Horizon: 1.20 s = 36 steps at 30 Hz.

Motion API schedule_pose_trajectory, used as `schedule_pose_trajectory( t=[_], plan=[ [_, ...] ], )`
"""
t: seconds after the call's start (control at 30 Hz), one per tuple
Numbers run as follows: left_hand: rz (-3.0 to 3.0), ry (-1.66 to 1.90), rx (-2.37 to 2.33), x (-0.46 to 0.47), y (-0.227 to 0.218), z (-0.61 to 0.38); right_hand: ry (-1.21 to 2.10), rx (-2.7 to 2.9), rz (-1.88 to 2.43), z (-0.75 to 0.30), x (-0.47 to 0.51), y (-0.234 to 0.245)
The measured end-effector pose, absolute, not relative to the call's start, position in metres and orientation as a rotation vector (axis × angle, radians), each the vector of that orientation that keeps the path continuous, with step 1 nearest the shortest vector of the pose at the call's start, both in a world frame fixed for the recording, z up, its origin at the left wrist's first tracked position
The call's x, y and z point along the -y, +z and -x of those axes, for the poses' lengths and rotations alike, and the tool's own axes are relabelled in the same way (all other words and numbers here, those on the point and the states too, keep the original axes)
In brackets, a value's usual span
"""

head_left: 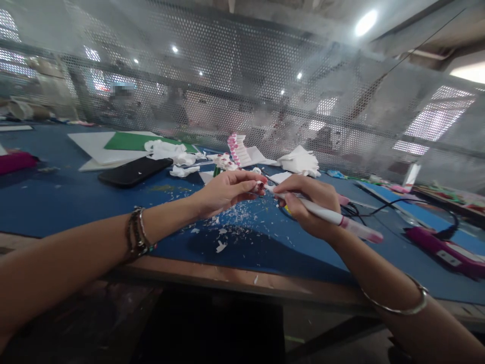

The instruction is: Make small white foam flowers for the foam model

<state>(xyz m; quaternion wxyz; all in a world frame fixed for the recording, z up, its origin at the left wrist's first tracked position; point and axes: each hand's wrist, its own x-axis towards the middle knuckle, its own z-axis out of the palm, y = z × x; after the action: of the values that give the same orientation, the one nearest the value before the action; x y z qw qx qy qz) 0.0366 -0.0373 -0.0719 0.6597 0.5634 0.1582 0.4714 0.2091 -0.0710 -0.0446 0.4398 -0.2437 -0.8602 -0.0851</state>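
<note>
Between the thumb and fingertips of my left hand [227, 191] is a small dark red and white piece [259, 187], too small to name. My right hand [312, 202] is wrapped round a white pen-like tool [324, 211] with a pink end, and its tip meets the small piece. White shavings [238, 217] lie scattered on the blue tabletop [166, 247] below both hands. Just behind my left hand are several red and white bits [226, 162] in a cluster. A pink-spotted white paper strip [237, 149] stands behind them.
At the left lie a black phone [134, 172], white sheets [91, 146], a green sheet [140, 142] and crumpled tissue [170, 150]. White paper pieces [299, 162] are at the back. A magenta power strip [447, 250] with black cables is at right. A perforated screen [227, 65] rises behind.
</note>
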Motion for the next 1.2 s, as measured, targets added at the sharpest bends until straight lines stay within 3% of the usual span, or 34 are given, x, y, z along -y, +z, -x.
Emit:
schedule_pose_trajectory(
  t=[1.2],
  plan=[
    [-1.281, 1.140, -0.624, 0.0385, -0.0712, -0.0399, -0.233, 2.173, 0.528, -0.2080, 0.0690, -0.0492]
  ],
)
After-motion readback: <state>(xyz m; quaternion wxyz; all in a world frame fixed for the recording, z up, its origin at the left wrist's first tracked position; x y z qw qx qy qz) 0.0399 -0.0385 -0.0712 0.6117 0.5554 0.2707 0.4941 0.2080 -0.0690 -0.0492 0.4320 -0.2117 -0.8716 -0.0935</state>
